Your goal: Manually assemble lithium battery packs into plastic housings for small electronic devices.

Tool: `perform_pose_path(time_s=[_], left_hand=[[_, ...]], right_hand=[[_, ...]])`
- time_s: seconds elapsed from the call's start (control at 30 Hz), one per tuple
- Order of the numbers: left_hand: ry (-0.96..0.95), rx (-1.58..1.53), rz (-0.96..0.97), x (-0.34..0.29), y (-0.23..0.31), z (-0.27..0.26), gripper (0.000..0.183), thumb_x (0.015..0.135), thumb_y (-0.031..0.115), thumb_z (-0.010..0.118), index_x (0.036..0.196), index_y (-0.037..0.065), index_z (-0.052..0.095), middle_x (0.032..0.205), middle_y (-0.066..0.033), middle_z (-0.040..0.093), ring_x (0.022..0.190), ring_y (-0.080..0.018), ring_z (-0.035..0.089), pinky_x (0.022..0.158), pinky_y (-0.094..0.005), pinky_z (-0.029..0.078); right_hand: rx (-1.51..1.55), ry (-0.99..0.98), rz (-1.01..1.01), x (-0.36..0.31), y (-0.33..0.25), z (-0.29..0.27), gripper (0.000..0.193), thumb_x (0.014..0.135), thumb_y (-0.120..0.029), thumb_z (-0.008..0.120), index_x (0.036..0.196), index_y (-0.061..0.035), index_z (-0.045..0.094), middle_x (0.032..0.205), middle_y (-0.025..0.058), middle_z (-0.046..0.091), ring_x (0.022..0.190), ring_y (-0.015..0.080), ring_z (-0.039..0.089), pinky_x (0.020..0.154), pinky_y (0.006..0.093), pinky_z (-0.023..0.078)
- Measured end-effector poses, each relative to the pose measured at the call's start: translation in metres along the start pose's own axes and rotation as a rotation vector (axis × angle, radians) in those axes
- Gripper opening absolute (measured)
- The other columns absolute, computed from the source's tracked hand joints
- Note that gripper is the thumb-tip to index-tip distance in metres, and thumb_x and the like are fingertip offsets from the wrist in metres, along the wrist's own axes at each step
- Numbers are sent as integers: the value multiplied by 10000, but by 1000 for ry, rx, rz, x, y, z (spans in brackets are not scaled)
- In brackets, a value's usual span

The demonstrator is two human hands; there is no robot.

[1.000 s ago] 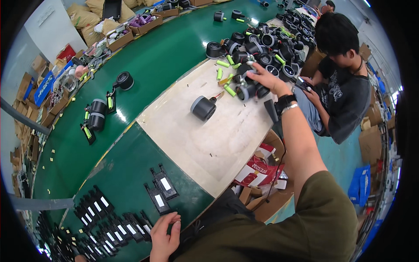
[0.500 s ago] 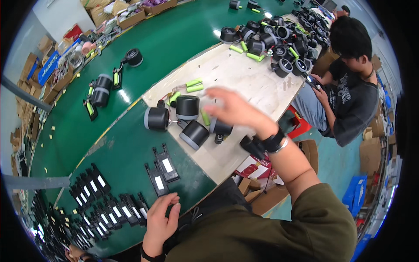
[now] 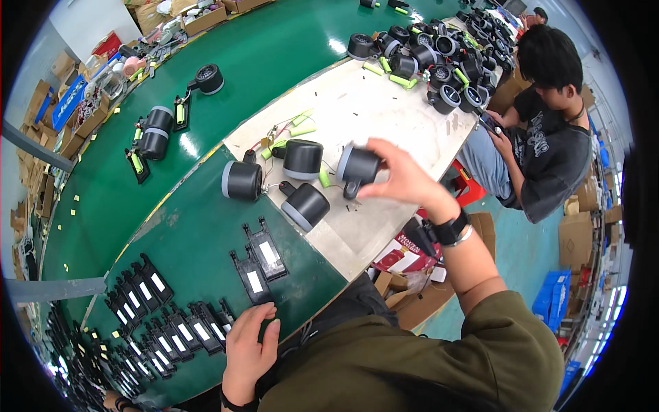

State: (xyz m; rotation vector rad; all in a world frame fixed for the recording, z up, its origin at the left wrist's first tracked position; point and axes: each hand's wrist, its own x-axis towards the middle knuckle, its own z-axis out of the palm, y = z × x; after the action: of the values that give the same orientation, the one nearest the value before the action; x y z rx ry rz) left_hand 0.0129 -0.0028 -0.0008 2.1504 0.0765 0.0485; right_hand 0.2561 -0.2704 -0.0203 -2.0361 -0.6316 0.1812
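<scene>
My right hand [image 3: 410,177] curves its thumb and fingers around the side of a black cylindrical fan head [image 3: 360,166] with a grey rim and a short stub. Beside it on the pale board lie more fan heads: one [image 3: 303,159] in the middle, one [image 3: 306,207] nearer me, one [image 3: 241,180] to the left. Thin wires link them to green battery cells [image 3: 303,129]. My left hand [image 3: 251,343] holds nothing, thumb apart from its loosely bent fingers, near two black plates [image 3: 255,280] with white labels on the green table.
Rows of labelled black plates [image 3: 180,333] cover the near left. A large pile of fan heads [image 3: 425,58] fills the far end of the board [image 3: 343,110]. More fan heads [image 3: 156,134] lie at left on the green surface. A seated person [image 3: 546,130] works at right.
My right hand has closed around the rightmost fan head, which has shifted and turned so that its stub points toward me. My left hand stays in about the same place.
</scene>
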Motion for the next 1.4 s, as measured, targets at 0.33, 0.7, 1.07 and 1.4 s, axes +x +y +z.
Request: perform_pose_path(time_s=[0.33, 0.7, 1.07, 1.4], left_hand=[[11, -64, -59, -8, -4, 1, 245, 773, -38, 580, 1019, -40, 576, 899, -162, 626, 793, -240, 641, 723, -308, 505], [-129, -302, -27, -2, 7, -4, 377, 844, 24, 535, 1212, -20, 466, 1064, -139, 582, 938, -214, 599, 818, -302, 472], [12, -464, -175, 2, 28, -7, 948, 637, 484, 757, 1318, -18, 328, 1189, -142, 479, 1020, -238, 525, 871, -318, 434], [138, -692, -326, 8, 34, 6, 1038, 554, 528, 814, 1291, -10, 318, 1086, -189, 515, 889, -310, 616, 720, -353, 525]], right_hand=[[626, 381, -166, 8, -20, -77, 880, 697, -392, 770, 1343, -20, 302, 1204, 145, 519, 1053, 299, 573, 884, 395, 484], [580, -334, -218, -47, -45, -16, 828, 609, -224, 858, 1281, -22, 417, 1246, 78, 475, 1096, 163, 488, 935, 335, 413], [348, -350, -506, -63, -98, 109, 744, 588, -270, 811, 1183, -26, 436, 1063, 144, 530, 986, 321, 498, 822, 390, 418], [-361, -13, -290, -74, -26, 39, 187, 776, -201, 634, 838, -52, 540, 822, 89, 574, 822, 276, 564, 702, 353, 473]])
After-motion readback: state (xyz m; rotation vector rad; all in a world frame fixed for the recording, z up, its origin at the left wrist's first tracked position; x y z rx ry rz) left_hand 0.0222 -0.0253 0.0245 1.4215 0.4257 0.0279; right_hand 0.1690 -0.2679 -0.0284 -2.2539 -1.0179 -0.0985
